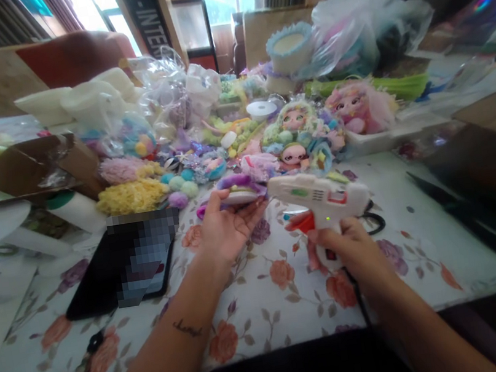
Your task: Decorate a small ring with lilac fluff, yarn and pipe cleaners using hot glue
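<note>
In the middle of the head view my left hand (231,229) holds a round white piece with a fluffy purple edge (237,192), the thumb against it and the fingers stretched beneath. What exactly this piece is, I cannot make out. My right hand (350,248) is wrapped round the handle of a white hot glue gun (322,197) with a red trigger and a small lit light. Its nozzle points left, close to the purple-edged piece; whether the two touch is unclear. A black cable runs down from the gun's handle.
A dark tablet (97,267) lies on the flowered tablecloth (291,322) at left. Behind my hands are dolls (296,118), pompoms (178,200), yellow fluffy trim (131,195) and plastic bags. Cardboard boxes (35,168) flank the table, with white spools at left.
</note>
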Available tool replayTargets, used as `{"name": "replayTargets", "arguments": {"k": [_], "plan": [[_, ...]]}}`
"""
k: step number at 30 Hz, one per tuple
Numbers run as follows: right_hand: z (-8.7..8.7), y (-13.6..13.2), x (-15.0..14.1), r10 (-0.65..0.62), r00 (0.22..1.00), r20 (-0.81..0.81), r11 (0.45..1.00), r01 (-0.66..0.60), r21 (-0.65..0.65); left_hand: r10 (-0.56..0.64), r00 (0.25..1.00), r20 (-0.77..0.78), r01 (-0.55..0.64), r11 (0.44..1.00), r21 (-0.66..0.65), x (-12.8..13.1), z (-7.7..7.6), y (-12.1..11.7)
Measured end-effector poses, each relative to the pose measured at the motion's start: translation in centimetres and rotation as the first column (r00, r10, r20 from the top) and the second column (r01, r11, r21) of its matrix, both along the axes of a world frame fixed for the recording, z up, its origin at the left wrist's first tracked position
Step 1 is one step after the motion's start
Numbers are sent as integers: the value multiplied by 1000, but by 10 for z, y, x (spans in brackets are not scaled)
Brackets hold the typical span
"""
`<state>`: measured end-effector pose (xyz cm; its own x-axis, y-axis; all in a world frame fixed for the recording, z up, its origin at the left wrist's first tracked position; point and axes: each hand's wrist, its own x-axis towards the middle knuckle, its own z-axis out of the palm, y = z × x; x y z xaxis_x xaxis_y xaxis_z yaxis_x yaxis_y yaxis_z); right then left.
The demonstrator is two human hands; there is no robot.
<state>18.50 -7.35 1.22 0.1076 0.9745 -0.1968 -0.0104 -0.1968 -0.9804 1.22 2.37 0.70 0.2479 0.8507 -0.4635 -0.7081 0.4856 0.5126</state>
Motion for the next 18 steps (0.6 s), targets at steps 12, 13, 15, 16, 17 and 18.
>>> {"name": "replayTargets", "arguments": {"k": [12,13,15,16,17,18], "plan": [[-12,1,-26,12,1000,11,1000,-12,-13,-26,999,-30,26,999,27,3,-2,-2],[-12,2,-26,13,1000,14,1000,-13,-21,-31,999,-36,32,999,25,3,-2,-3],[-12,3,-26,21,1000,9,1000,-21,-19,-45,998,-49,46,999,22,4,-1,-4],[-12,4,-26,28,1000,3,1000,-28,-12,-50,997,-56,51,998,21,4,0,-4],[-12,4,-26,35,999,-1,999,-35,-5,-52,997,-62,53,998,21,5,0,-4],[-12,4,-26,40,999,-3,999,-40,1,-52,996,-67,53,998,19,5,0,-4]]}}
